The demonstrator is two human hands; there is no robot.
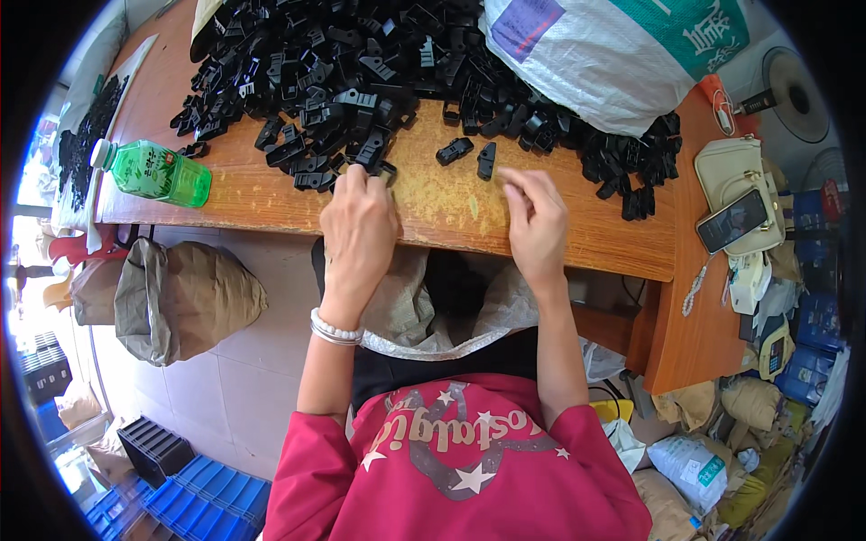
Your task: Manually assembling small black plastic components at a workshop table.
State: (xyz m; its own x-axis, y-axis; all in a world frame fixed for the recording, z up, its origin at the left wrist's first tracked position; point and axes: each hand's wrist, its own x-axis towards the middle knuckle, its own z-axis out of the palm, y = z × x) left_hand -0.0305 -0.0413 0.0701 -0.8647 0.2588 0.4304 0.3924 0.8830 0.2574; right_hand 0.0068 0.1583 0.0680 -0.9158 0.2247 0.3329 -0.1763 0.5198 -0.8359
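Note:
At the near edge of a large heap of small black plastic parts (pixel 316 86), my left hand (pixel 359 230) reaches down with its fingers bunched together. Its fingertips meet the nearest parts, and whatever lies between them is hidden. My right hand (pixel 538 225) hovers over the table's front edge, thumb and forefinger slightly apart and holding nothing visible. Just left of its fingertips a single black plastic part (pixel 486 161) stands apart from the heap. Another loose black part (pixel 455 151) lies beside that one. An open white woven sack (pixel 397 311) hangs at my lap, below the table edge.
On the wooden table (pixel 262 180), a green drink bottle (pixel 149 171) lies at the left. A white woven bag (pixel 586 63) rests behind the heap. To the right are a cream handbag (pixel 735 171), a phone (pixel 732 222) and a fan (pixel 794 95). Blue crates (pixel 207 496) stand lower left.

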